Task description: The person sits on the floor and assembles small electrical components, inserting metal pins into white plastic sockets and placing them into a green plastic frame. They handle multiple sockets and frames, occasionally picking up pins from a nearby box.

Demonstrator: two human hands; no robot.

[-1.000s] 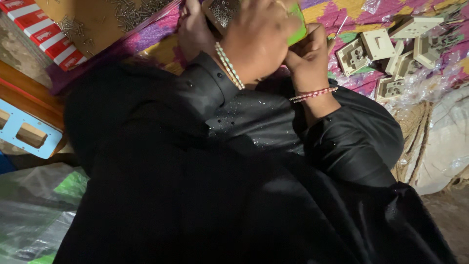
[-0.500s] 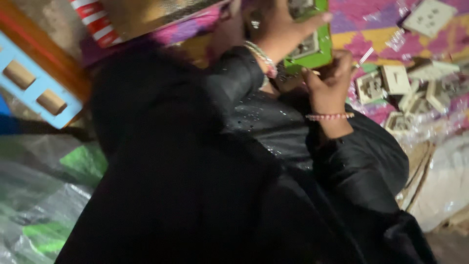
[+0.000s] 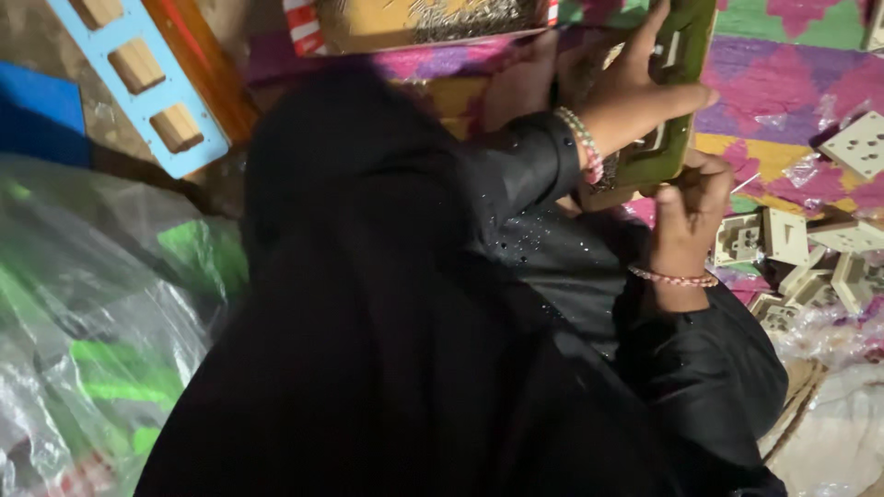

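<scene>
- I held a green switch plate (image 3: 683,101) with rectangular cut-outs, tilted up above my lap at the top right of the view.
- My left hand (image 3: 635,87) lay spread across its face, fingers (image 3: 656,28) apart and pressed flat on it, thumb out along the right edge.
- My right hand (image 3: 691,207) was curled shut against the plate's lower edge; I cannot tell what, if anything, it pinched there.
- Both wrists wore beaded bracelets (image 3: 586,147) above black sleeves (image 3: 709,368).
- Just beside my right hand, loose cream socket modules (image 3: 787,237) lay heaped on a clear plastic bag (image 3: 829,327).
- One more socket module (image 3: 861,143) sat apart, higher up on the mat.
- All of it rested on a patterned mat (image 3: 783,74) of pink, purple, yellow and green.
- Well to my left stood a blue frame (image 3: 138,83) with wooden blocks in its openings, and clear bags (image 3: 92,350) showing green pieces inside.
</scene>
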